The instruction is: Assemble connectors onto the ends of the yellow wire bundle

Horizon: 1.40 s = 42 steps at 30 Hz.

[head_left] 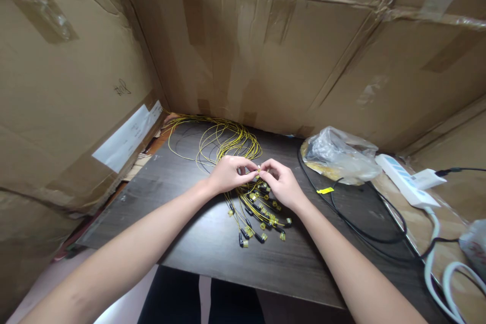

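Observation:
Both my hands meet over the dark table, fingertips nearly touching. My left hand [231, 174] is closed in a pinch, and my right hand [280, 182] pinches from the other side. Between them is a small yellowish connector [258, 172], largely covered by the fingers. A bundle of thin yellow wires [243, 144] loops behind my hands. In front of and below them the wire ends fan out, with several black sleeves [260, 238] and clear yellow connector pieces [273, 220] lying on the table.
Cardboard walls [243, 55] enclose the dark table [182, 248] at the back and sides. To the right are a clear plastic bag [339, 149], a black cable [353, 228] with a yellow tag [325, 191], and a white power strip [404, 177] with a plug in it.

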Available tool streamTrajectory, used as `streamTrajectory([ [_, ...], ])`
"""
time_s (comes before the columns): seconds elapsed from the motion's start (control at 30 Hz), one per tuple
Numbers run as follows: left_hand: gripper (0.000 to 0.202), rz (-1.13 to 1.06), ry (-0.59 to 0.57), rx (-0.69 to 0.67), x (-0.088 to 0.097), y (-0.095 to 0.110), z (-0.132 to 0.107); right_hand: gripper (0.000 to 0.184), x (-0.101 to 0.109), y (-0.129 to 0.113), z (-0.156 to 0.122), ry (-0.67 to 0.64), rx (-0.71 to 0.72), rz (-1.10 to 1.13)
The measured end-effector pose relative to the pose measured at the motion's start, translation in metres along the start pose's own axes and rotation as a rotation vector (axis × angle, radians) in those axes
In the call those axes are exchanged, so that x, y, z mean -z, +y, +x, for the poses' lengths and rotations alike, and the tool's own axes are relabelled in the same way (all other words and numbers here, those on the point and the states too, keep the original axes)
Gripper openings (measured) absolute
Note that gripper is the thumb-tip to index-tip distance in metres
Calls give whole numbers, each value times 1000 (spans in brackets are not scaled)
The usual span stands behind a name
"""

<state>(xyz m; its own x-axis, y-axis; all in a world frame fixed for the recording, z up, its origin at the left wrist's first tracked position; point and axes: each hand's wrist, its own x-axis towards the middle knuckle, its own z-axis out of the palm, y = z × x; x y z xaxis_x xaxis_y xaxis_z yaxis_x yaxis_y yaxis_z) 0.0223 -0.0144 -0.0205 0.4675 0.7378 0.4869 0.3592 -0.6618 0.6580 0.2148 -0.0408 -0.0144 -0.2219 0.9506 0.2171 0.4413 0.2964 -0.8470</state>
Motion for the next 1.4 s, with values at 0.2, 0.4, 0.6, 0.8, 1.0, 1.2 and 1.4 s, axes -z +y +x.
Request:
streamTrajectory([
  [0.2,12,11,-10,-47,-1,-1,1,45,0,3,0,-16,13,-57],
  [0.4,13,2,25,14,0,0,1,19,-1,1,0,43,34,-63],
  [0.6,14,38,21,40,0,1,0,12,-4,3,1,49,78,-98],
  [0.8,13,45,10,15,-1,-3,0,9,-6,3,1,83,103,-107],
  [1.0,14,32,5,4,-3,-8,-2,27,-8,6,1,60,103,-116],
  [1.2,13,33,-3,4,-3,-8,-1,41,-5,7,0,88,168,-289],
  [1.4,15,11,3,28,-3,-6,0,9,-4,7,0,117,207,-280],
])
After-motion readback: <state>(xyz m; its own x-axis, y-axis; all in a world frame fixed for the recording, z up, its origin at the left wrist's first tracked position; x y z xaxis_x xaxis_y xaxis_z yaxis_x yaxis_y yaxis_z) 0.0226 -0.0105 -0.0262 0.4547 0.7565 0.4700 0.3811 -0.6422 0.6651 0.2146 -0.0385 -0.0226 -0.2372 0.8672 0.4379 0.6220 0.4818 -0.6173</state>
